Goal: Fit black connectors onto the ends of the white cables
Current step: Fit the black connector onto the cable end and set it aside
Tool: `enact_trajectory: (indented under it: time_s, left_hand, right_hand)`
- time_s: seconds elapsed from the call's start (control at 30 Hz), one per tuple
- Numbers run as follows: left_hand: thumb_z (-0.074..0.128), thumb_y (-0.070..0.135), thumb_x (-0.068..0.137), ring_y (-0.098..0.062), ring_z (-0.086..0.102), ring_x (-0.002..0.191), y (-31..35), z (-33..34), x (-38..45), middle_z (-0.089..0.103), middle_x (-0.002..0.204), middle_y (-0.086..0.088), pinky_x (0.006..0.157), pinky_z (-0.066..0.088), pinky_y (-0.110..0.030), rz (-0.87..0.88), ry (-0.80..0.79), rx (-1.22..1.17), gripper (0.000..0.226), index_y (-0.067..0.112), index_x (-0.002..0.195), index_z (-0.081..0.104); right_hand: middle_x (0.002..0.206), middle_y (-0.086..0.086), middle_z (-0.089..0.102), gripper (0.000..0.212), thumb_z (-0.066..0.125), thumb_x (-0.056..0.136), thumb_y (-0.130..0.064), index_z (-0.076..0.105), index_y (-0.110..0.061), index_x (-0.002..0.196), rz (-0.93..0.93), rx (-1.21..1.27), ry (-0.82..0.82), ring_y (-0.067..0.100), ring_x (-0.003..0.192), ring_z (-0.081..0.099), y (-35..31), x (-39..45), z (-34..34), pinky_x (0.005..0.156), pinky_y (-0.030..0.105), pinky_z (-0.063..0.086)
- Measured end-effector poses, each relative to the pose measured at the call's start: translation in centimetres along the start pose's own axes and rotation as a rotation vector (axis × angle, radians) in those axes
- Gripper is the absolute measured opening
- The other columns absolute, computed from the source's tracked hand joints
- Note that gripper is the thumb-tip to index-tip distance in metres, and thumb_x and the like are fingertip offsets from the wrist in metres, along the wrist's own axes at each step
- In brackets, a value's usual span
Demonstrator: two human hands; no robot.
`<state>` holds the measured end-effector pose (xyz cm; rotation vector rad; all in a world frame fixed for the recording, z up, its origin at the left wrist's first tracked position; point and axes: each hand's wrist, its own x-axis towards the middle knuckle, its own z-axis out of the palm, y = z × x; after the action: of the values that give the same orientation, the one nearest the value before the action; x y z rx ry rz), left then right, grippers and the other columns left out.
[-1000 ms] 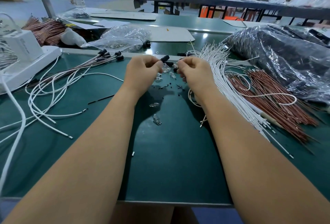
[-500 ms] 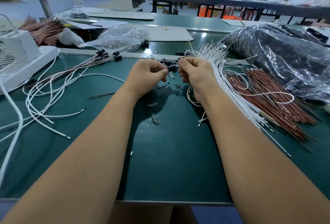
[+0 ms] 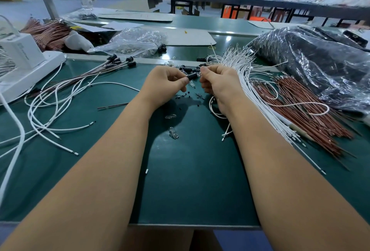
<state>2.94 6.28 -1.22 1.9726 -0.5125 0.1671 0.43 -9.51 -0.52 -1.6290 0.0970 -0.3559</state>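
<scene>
At frame centre, the left hand is pinching a black connector; the right hand is pinching something hidden, likely a white cable. Misalignment risks bending its tip.

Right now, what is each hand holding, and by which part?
The left hand pinches a black connector by its left end. The right hand grips something at the connector's other end; what it is cannot be told.

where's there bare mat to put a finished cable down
Bare green mat lies between the forearms, near the front edge. Another patch sits between the loose white cables and the left forearm. The right side is crowded with bundles.
</scene>
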Motion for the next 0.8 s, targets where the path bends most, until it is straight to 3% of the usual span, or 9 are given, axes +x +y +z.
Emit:
enact_trajectory:
  time_s: [0.2,0.4,0.6,0.8]
  left_hand:
    - [0.065,0.018,0.091,0.002,0.047,0.048,0.1,-0.02,-0.13,0.07,0.071,0.001,0.051,0.037,-0.011,0.0,-0.032,0.018,0.012,0.009,0.088,0.073]
    - [0.065,0.021,0.091,-0.002,0.046,0.054,0.19,-0.19,-0.2,0.07,0.07,0.005,0.055,0.039,-0.014,-0.021,-0.059,0.001,0.014,0.01,0.09,0.073]
    - [0.065,0.018,0.09,0.002,0.04,0.043,0.45,-0.23,-0.39,0.067,0.061,0.009,0.047,0.032,-0.009,-0.017,-0.051,-0.003,0.014,0.012,0.081,0.073]
    - [0.066,0.017,0.089,-0.002,0.035,0.042,0.42,-0.22,-0.47,0.062,0.052,0.012,0.045,0.03,-0.01,-0.014,-0.038,-0.032,0.023,0.023,0.067,0.067]
  right_hand:
    - [0.063,0.0,0.059,0.018,0.066,0.091,-0.014,0.059,-0.016,0.074,-0.022,-0.061,0.015,0.007,0.051,0.048,-0.11,-0.15,-0.03,0.049,0.015,0.04]
    - [0.062,-0.001,0.057,0.018,0.062,0.094,-0.014,0.062,-0.015,0.076,-0.027,-0.043,-0.043,0.007,0.05,0.046,-0.11,-0.14,-0.22,0.05,0.018,0.04]
    - [0.06,-0.003,0.061,0.017,0.066,0.091,-0.013,0.062,-0.013,0.075,-0.05,-0.057,-0.04,0.0,0.046,0.053,0.14,-0.08,-0.14,0.05,0.015,0.045]
    - [0.062,-0.001,0.061,0.021,0.065,0.092,-0.014,0.058,-0.013,0.072,-0.077,-0.09,-0.067,0.004,0.05,0.054,0.3,-0.1,-0.15,0.053,0.019,0.047]
